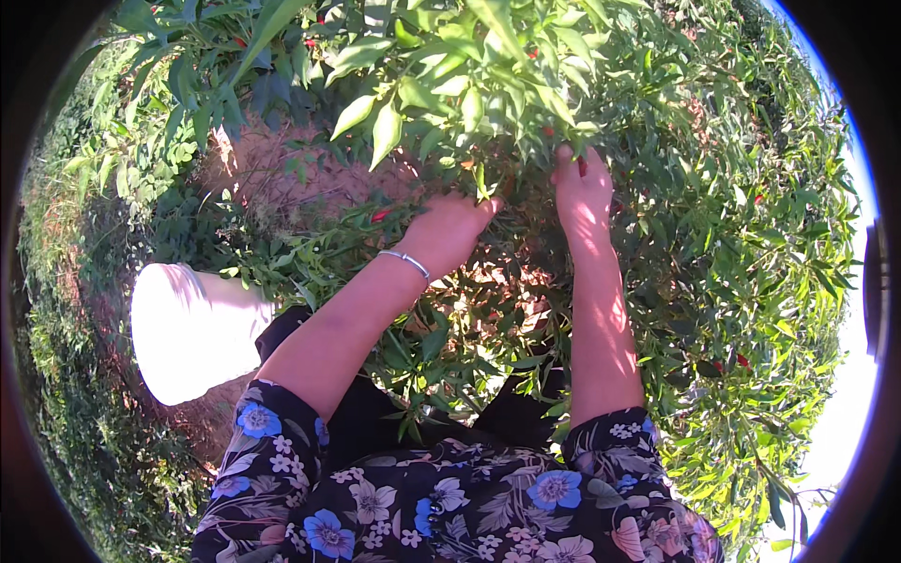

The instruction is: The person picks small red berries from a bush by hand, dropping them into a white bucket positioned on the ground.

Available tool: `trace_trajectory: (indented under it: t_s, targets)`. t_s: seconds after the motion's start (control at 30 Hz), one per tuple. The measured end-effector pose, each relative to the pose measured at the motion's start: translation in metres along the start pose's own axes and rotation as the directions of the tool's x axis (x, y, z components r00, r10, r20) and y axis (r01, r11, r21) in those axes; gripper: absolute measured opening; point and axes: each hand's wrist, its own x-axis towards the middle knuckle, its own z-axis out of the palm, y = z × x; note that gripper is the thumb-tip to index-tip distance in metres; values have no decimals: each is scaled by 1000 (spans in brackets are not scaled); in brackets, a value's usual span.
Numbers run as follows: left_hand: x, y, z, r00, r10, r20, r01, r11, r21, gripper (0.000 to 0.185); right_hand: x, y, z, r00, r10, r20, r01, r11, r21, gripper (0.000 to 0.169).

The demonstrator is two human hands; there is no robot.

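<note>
My left hand (449,226), with a silver bangle (405,260) at the wrist, reaches into a leafy pepper plant (450,91). Leaves and shade cover its fingertips, so its grasp cannot be made out. Farther right and a little higher, my right hand (586,188) is among the stems. A red chili pepper (582,167) shows between its thumb and fingers. Just left of my left hand hangs another red pepper (381,214). Pale green leaves (387,130) droop above both hands.
A white plastic bucket (204,324) stands on my left, brightly sunlit. Bare reddish soil (310,169) lies beyond it between plants. Dense pepper foliage (732,246) with scattered red fruit fills the right side. Low branches (436,345) spread close before my legs.
</note>
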Motion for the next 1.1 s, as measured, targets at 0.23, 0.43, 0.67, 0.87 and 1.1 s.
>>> trace_trajectory:
  t_s: [0.23,0.43,0.67,0.87,1.1]
  targets:
    - [1,5,5,997,35,-62,-32,998,47,63,23,24,15,969,-240,61,241,854,-461,26]
    - [-3,-2,5,997,38,-65,-38,999,9,63,3,19,3,863,313,397,-478,762,437,16]
    - [-1,2,1,1000,-9,9,9,998,59,50,-34,38,-20,849,87,521,-523,279,806,20]
    - [-2,2,-3,1000,-17,23,15,997,74,45,-27,5,-36,865,-47,499,-487,154,859,28]
    - [-3,4,2,1000,8,-15,-7,998,64,53,-16,17,-37,900,315,300,-424,484,765,24]
